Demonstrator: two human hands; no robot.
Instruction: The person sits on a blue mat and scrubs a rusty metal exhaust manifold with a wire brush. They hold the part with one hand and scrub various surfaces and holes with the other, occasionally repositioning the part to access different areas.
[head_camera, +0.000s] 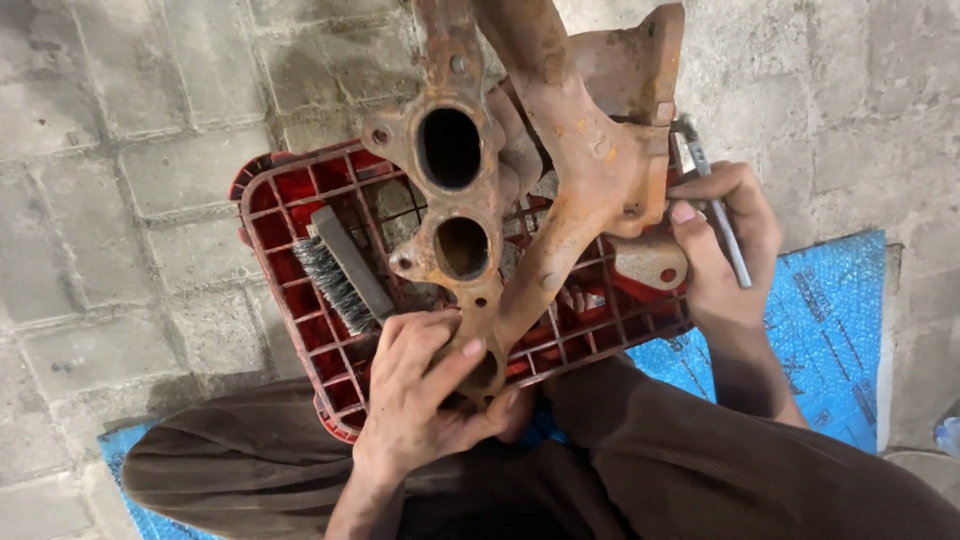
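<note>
A large rusty cast-metal part (560, 150) with two oval ports lies across an upturned red plastic crate (290, 215). My left hand (420, 390) grips the part's near end at the crate's front edge. My right hand (720, 245) holds a slim grey metal hand tool (722, 222), its tip against the right side of the rusty part. A wire brush (340, 272) with a grey handle lies on the crate, left of the part and just above my left hand.
The crate stands on grey paving blocks (130, 170). A blue bubble-textured sheet (830, 320) is spread under me at the right and lower left. My knees in brown trousers (620, 460) fill the bottom of the view.
</note>
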